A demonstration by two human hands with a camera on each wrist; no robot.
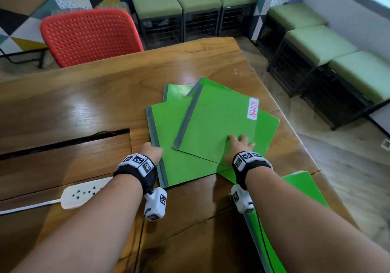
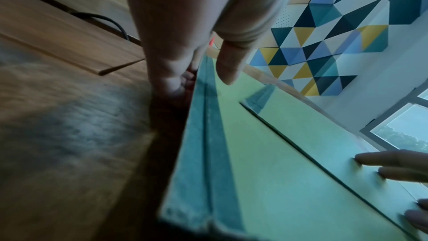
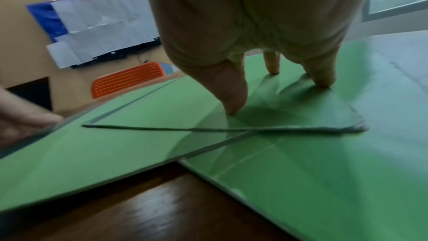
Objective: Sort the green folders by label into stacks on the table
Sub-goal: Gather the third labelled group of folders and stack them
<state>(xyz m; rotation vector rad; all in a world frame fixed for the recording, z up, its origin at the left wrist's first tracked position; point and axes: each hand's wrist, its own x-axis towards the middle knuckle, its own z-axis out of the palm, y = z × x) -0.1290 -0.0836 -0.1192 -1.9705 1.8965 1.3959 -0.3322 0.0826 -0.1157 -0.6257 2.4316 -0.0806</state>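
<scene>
Sorting looks barely begun: several green folders (image 1: 185,165) lie fanned and overlapping at the counter's (image 1: 84,108) 3 o'clock end, the ADMIN folder (image 1: 217,125) on top. One more folder (image 1: 304,190) sits apart toward 5 o'clock. The right hand (image 1: 238,148) presses spread, straight fingers (image 3: 234,96) on the ADMIN folder; the left hand (image 1: 153,151) pinches the lower folder's grey spine.
</scene>
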